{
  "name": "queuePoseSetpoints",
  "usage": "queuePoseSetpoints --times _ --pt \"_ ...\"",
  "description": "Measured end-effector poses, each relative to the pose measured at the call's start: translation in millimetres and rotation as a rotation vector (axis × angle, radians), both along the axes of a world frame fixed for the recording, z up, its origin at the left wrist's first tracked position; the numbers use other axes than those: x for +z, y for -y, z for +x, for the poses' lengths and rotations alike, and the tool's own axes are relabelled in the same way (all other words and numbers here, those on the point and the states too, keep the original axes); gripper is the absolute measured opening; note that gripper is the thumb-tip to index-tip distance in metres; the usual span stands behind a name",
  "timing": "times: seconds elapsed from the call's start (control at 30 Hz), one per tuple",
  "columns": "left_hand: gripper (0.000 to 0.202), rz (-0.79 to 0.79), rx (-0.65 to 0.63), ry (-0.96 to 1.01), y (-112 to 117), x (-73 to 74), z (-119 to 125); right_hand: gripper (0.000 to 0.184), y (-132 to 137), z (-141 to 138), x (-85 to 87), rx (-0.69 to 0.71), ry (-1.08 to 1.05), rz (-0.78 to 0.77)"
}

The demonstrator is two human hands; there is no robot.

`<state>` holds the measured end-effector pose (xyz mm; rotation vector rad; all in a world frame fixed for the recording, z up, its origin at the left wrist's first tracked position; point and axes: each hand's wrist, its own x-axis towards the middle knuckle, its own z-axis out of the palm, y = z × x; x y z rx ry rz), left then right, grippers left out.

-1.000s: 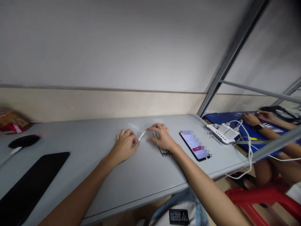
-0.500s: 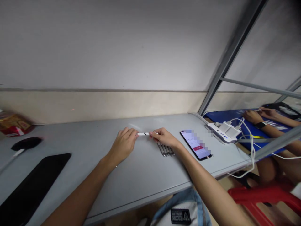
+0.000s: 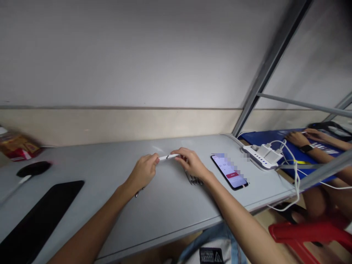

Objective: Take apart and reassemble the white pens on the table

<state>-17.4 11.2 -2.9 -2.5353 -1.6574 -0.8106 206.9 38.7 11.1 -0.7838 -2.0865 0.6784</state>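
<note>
Both my hands hold one thin white pen (image 3: 168,157) just above the grey table (image 3: 165,198). My left hand (image 3: 143,171) pinches its left end, fingers curled. My right hand (image 3: 191,162) pinches its right end. A small dark gap shows in the pen's barrel near my left fingers. Several grey pens (image 3: 194,179) lie side by side on the table, partly under my right wrist. A small metal part (image 3: 136,193) shows beneath my left wrist.
A lit phone (image 3: 229,171) lies right of my hands. A white power strip (image 3: 261,156) with chargers and cables sits at the table's right end. A black pad (image 3: 35,216), a black mouse (image 3: 33,168) and a snack packet (image 3: 18,146) lie left. Another person's hands (image 3: 305,137) work at right.
My right hand left the grey pens and took the free end of the white pen held by my left hand. Both hands now hold it level, slightly raised.
</note>
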Motion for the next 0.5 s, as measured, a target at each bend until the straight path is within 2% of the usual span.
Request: queuePoseSetpoints --times 0.07,0.13,0.2,0.3,0.37,0.5 --pt "0.022 0.0 -0.006 0.019 -1.1 -0.6 -1.0 0.031 -0.9 -0.1 -2.8 -0.048 -0.012 -0.022" --pt "0.022 0.011 -0.012 0.004 -0.7 0.3 -0.5 0.033 -3.4 0.2 -6.6 -0.092 -0.013 -0.124" --pt "0.024 0.01 -0.017 -0.02 0.3 1.7 0.9 0.04 -6.4 0.6 -9.5 -0.084 -0.017 -0.203" --pt "0.027 0.001 -0.004 -0.036 1.7 3.4 2.7 0.028 -10.2 1.7 -11.0 -0.031 -0.104 -0.193" --pt "0.028 -0.003 0.01 -0.043 2.5 4.2 3.3 0.031 -12.1 2.8 -11.7 -0.025 -0.15 -0.209" --pt "0.028 -0.015 -0.001 -0.063 3.7 4.1 4.0 0.034 -15.0 5.2 -14.2 -0.037 -0.072 -0.312"
